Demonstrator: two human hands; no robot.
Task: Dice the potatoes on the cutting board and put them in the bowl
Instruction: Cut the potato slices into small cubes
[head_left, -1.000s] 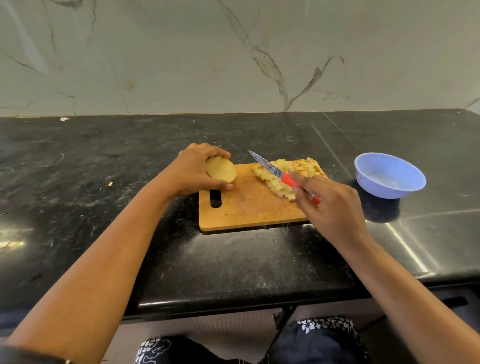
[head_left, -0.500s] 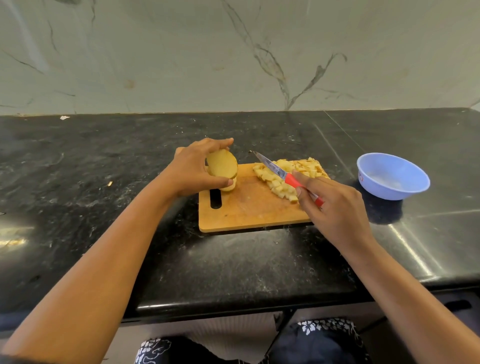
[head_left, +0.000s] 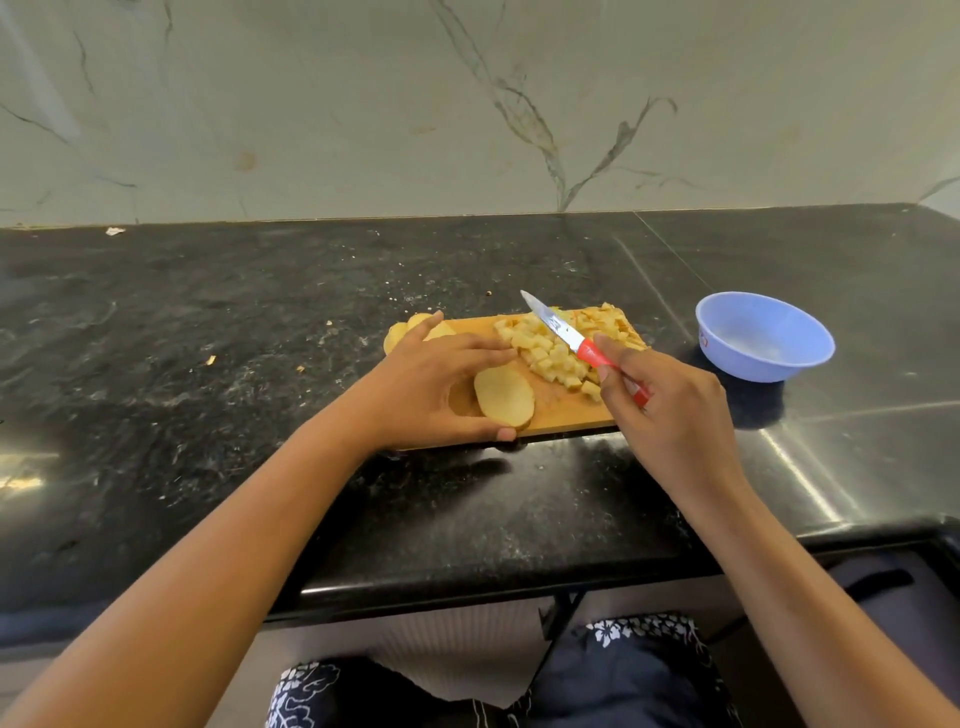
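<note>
The black desk (head_left: 208, 322) carries the wooden cutting board (head_left: 561, 415) at its middle, with the blue bowl (head_left: 753, 364) at the board's three o'clock, apart from it and with no potato in it. A heap of diced potato (head_left: 556, 353) fills the board toward one o'clock. A flat potato slab (head_left: 504, 397) lies toward seven o'clock, and more slices (head_left: 400, 332) sit at ten o'clock.

The slab looks firm but wet and likely to skid, so it is best pinned from above by its edges, with the fingertips clear of the blade.

The left grip (head_left: 426, 389) is spread and arches over the slab, fingers straight past its far edge, thumb at its near edge. The right grip (head_left: 670, 410) pinches the red handle of the knife (head_left: 571, 338), wrist cocked, with the blade pointing to eleven o'clock over the dice.
</note>
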